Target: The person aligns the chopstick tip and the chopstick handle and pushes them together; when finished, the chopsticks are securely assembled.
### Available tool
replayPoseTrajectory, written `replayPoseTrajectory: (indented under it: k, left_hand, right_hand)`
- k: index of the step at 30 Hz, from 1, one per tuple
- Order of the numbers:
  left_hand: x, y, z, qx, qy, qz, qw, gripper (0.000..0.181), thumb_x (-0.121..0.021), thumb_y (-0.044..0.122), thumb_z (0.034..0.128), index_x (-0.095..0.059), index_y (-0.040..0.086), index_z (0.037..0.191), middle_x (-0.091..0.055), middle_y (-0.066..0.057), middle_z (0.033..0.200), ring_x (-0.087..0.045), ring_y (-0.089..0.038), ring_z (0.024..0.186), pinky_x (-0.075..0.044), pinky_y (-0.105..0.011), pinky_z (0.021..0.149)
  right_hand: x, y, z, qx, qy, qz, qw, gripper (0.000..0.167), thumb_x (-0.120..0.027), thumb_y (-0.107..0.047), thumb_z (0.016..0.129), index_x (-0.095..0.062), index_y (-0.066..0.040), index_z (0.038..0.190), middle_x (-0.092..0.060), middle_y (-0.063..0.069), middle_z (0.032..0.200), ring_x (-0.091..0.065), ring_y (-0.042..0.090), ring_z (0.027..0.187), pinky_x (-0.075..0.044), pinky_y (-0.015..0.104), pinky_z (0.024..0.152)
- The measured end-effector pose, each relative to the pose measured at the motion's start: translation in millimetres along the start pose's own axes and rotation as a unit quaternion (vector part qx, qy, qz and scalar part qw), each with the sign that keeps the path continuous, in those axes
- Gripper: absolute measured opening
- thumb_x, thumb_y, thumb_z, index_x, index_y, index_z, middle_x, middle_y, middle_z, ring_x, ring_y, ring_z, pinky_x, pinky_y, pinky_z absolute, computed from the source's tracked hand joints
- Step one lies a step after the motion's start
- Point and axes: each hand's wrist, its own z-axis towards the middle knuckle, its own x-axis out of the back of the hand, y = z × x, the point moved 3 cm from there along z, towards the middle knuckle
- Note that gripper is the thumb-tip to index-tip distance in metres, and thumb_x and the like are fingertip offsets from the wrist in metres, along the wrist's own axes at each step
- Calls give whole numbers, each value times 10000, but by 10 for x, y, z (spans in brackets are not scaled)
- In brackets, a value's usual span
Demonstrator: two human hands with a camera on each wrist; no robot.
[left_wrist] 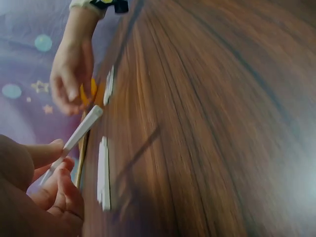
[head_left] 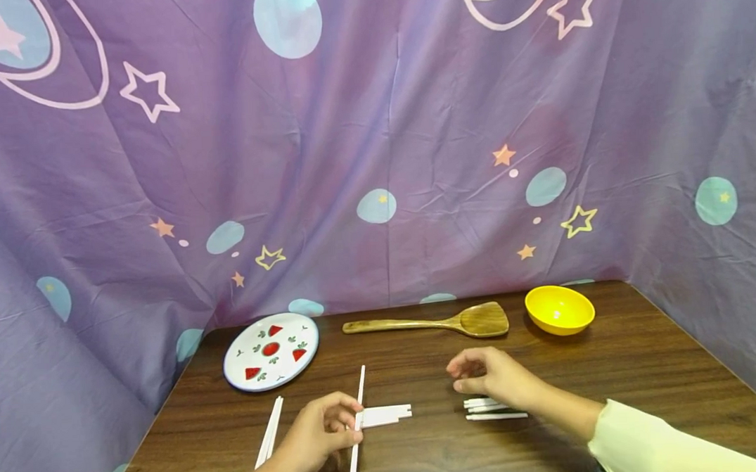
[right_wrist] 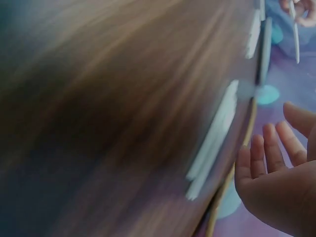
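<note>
My left hand [head_left: 315, 427] pinches a white chopstick [head_left: 360, 386] between thumb and fingers, and in the left wrist view the chopstick [left_wrist: 83, 127] tilts up above the table. Just behind it lies a small pile of white sticks [head_left: 386, 414], its left end hidden by that hand. My right hand [head_left: 495, 377] hovers over a second pile of white sticks [head_left: 496, 416], partly covering it in the head view. The right wrist view shows the right hand's [right_wrist: 276, 187] fingers loosely bent with nothing in them, apart from the pile [right_wrist: 215, 140].
More white chopsticks [head_left: 270, 431] lie left of my left forearm. Along the back stand a white plate with watermelon pictures [head_left: 239, 355], a wooden spatula [head_left: 407, 325] and a yellow bowl [head_left: 559, 311]. A purple curtain [head_left: 349, 153] hangs behind the brown table [head_left: 650, 365].
</note>
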Motion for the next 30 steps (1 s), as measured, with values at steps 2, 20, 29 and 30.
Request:
replayPoseTrajectory:
  k: [2, 20, 29, 30]
  left_hand:
    - [72, -36, -39, -5, 34, 243, 9997, 331, -790, -21, 836, -651, -61, 1134, -637, -30, 852, -528, -41, 648, -436, -176, 549]
    - [629, -339, -356, -483, 70, 2961, 9539, 249, -874, 153, 789, -693, 148, 960, -558, 170, 710, -438, 45, 605, -385, -213, 544]
    - [773, -444, -434, -424, -73, 3534, 9345, 233, -871, 238, 805, -719, 162, 964, -524, 212, 734, -486, 26, 687, -410, -241, 598]
    - [789, -458, -441, -395, -64, 3508, 9356, 234, -871, 246, 805, -723, 162, 965, -526, 209, 740, -486, 25, 695, -411, -244, 605]
  right_hand:
    - [26, 93, -52, -44, -83, -184, 9998, 229, -792, -120, 888, -719, 0, 1069, -740, 64, 983, -652, 68, 893, -544, 259, 807]
    - [38, 272, -242, 193, -354, -772, 9962, 234, -859, -184, 816, -753, -96, 1005, -679, -63, 894, -582, 46, 824, -492, 259, 724]
    - [28, 284, -246, 127, -373, -830, 9958, 237, -865, -204, 808, -755, -124, 1003, -651, -90, 894, -561, 37, 831, -474, 254, 732]
    - [28, 285, -245, 124, -382, -830, 9957, 237, -865, -206, 809, -756, -126, 1003, -651, -91, 896, -562, 37, 832, -474, 253, 732]
